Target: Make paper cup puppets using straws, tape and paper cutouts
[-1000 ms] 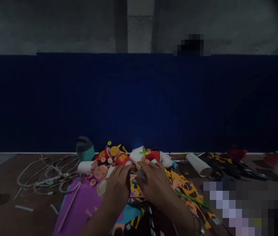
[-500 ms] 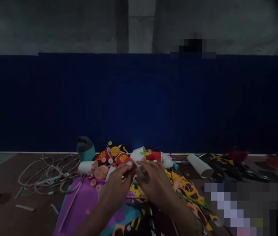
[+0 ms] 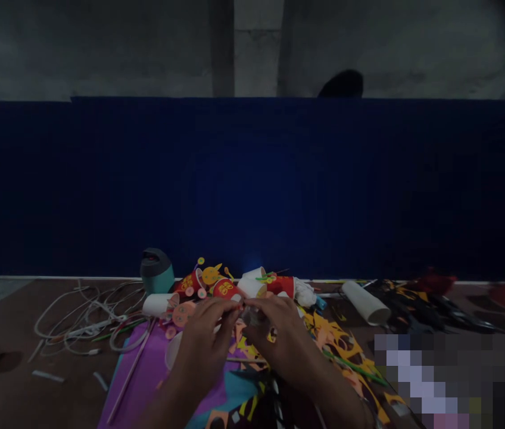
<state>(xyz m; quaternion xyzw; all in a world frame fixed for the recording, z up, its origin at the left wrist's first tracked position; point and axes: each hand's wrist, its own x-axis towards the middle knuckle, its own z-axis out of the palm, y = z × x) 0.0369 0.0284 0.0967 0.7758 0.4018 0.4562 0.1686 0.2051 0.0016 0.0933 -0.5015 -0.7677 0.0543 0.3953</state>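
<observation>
My left hand (image 3: 203,339) and my right hand (image 3: 281,339) meet fingertip to fingertip over the middle of the craft pile. Fingers and thumb of each are curled into a pinch, and whatever lies between them is too small and dark to name. A whitish translucent shape shows beside my right fingers. Just beyond the hands lie a red paper cup (image 3: 226,289) with yellow print and a white paper cup (image 3: 252,289). Left of my left hand are an orange paper disc (image 3: 184,314) and another white paper cup (image 3: 160,304). Purple paper (image 3: 134,363) spreads beneath my left forearm.
A teal and grey bottle-like object (image 3: 157,273) stands at the back left, beside tangled white cables (image 3: 85,319). Orange paper scraps (image 3: 330,333) and a white tube (image 3: 365,302) lie to the right. A blue partition (image 3: 252,185) rises behind the table.
My fingertips have drawn together and the fingers now lie flatter. A pale strip seen above them before no longer shows. The view has shifted slightly.
</observation>
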